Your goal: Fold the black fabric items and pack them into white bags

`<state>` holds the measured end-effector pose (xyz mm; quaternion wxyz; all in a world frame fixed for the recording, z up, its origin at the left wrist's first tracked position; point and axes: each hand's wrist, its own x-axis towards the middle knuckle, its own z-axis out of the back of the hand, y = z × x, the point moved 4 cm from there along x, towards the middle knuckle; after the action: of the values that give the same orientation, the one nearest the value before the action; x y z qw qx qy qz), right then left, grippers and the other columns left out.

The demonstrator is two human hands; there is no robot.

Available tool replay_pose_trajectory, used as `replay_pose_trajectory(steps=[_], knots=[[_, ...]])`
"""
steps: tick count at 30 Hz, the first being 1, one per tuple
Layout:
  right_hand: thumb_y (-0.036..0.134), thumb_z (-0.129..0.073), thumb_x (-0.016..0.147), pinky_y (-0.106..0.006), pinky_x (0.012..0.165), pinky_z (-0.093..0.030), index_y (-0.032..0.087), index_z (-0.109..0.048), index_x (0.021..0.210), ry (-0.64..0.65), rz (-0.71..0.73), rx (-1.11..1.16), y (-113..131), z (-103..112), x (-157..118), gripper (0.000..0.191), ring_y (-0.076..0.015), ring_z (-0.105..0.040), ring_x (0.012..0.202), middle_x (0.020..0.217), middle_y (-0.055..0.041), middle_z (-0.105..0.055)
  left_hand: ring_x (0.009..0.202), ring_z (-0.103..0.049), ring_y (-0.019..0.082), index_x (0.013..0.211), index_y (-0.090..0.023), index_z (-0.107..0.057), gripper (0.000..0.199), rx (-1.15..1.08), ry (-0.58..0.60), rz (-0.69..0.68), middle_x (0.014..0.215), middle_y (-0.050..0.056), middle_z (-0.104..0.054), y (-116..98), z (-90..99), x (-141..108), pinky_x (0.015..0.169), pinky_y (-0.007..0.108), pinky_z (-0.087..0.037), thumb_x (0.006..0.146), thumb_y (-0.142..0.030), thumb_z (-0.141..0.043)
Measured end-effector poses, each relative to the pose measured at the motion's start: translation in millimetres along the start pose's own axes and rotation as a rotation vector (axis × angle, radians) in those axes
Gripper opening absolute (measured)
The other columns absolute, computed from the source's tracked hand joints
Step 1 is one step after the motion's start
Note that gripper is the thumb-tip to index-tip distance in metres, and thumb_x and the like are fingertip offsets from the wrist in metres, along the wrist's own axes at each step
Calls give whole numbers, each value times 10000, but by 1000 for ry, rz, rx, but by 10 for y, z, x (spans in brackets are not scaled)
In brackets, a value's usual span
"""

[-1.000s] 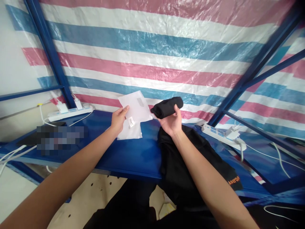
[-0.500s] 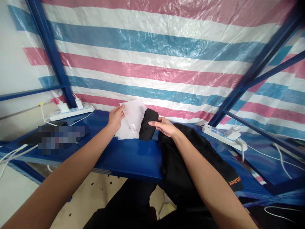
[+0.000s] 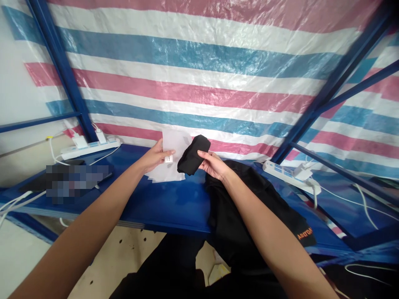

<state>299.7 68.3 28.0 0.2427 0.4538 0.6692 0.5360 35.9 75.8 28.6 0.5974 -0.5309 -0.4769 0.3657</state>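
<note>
My left hand (image 3: 154,157) grips a translucent frosted plastic bag (image 3: 175,140), its thumb lying by a small white label (image 3: 168,158) on the front. More flat bags (image 3: 168,174) lie beneath it on the blue table (image 3: 162,203). In my right hand (image 3: 215,165) is a folded black cloth bundle (image 3: 193,155), pinched with the thumb on top. The bundle tilts beside the bag's right edge; I cannot tell whether they touch. A larger black garment (image 3: 249,187) with orange lettering drapes over the table under my right forearm.
White power strips with plugs stand at the back left (image 3: 93,148) and on the right (image 3: 289,176), trailing cables. A dark, partly blurred-out object (image 3: 102,176) lies on the left. Blue metal posts frame a striped plastic sheet (image 3: 199,91) behind the table.
My left hand has shifted its grip on the bag, its thumb now by the label. My right hand has tilted the black cloth bundle and raised it slightly.
</note>
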Motion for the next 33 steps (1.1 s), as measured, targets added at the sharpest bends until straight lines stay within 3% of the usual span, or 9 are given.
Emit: replay_pose_trajectory(steps=[3, 5, 10, 13, 16, 21, 24, 28, 33], knots=[[378, -893, 915, -396, 951, -705, 144, -804, 1163, -22, -5, 13, -4, 0, -3, 353, -274, -837, 1039, 1172, -142, -849, 1244, -748, 324, 1779, -364, -198, 1280, 64, 45, -4, 1381, 161, -738, -34, -2, -41, 1104, 503, -562, 775, -399, -991], [381, -882, 923, -389, 933, -709, 147, -799, 1155, -21, -21, 22, -5, -4, -8, 340, -272, -841, 1019, 1157, -141, -852, 1262, -736, 338, 1774, -329, -275, 1282, 135, 26, -15, 1441, 177, -710, -75, 26, -60, 1135, 494, -543, 730, -409, -1016], [385, -862, 940, -387, 931, -711, 152, -792, 1144, -12, -53, 6, -18, 28, -1, 317, -256, -843, 998, 1139, -128, -854, 1214, -716, 325, 1399, -232, -783, 835, 249, -114, 5, 1469, 161, -709, -160, 264, -60, 1033, 413, -587, 661, -546, -1015], [426, -817, 975, -391, 908, -716, 151, -789, 1172, -32, -69, 5, -53, 79, 24, 340, -254, -845, 966, 1142, -133, -853, 961, -744, 257, 1125, -174, -871, 640, 242, -294, 68, 1166, 153, -815, -151, 530, -67, 824, 342, -600, 677, -623, -954], [461, -789, 991, -397, 865, -724, 147, -787, 1165, -32, -105, -19, -99, 89, 43, 359, -254, -845, 912, 1140, -145, -852, 880, -729, 262, 944, -185, -878, 494, 451, -416, 97, 936, 91, -827, -123, 774, -84, 736, 309, -555, 586, -517, -953], [432, -812, 975, -388, 852, -724, 143, -781, 1180, -65, -165, -60, -139, 51, 34, 356, -253, -844, 910, 1138, -154, -853, 939, -754, 320, 841, -220, -843, 353, 709, -269, 211, 879, 52, -816, 51, 891, -45, 776, 323, -564, 564, -440, -847], [427, -841, 954, -373, 835, -723, 143, -780, 1150, -86, -218, -74, -185, 56, 36, 350, -253, -846, 894, 1106, -159, -856, 1019, -765, 367, 817, -218, -820, 347, 952, -255, 286, 1076, 119, -819, 113, 900, -26, 876, 368, -582, 583, -472, -847], [431, -849, 946, -348, 808, -720, 139, -795, 1092, -92, -292, -62, -285, 78, 64, 331, -253, -842, 886, 1067, -171, -856, 1209, -722, 446, 1047, -229, -845, 610, 1067, -199, 305, 1450, 193, -713, 133, 872, -17, 1028, 452, -549, 602, -645, -881], [436, -858, 938, -331, 883, -706, 145, -791, 1123, -81, -331, 12, -358, 47, 73, 352, -239, -837, 951, 1132, -160, -850, 1189, -724, 464, 1087, -222, -846, 747, 1031, -140, 244, 1433, 205, -729, 218, 685, 18, 1002, 445, -552, 504, -678, -947]])
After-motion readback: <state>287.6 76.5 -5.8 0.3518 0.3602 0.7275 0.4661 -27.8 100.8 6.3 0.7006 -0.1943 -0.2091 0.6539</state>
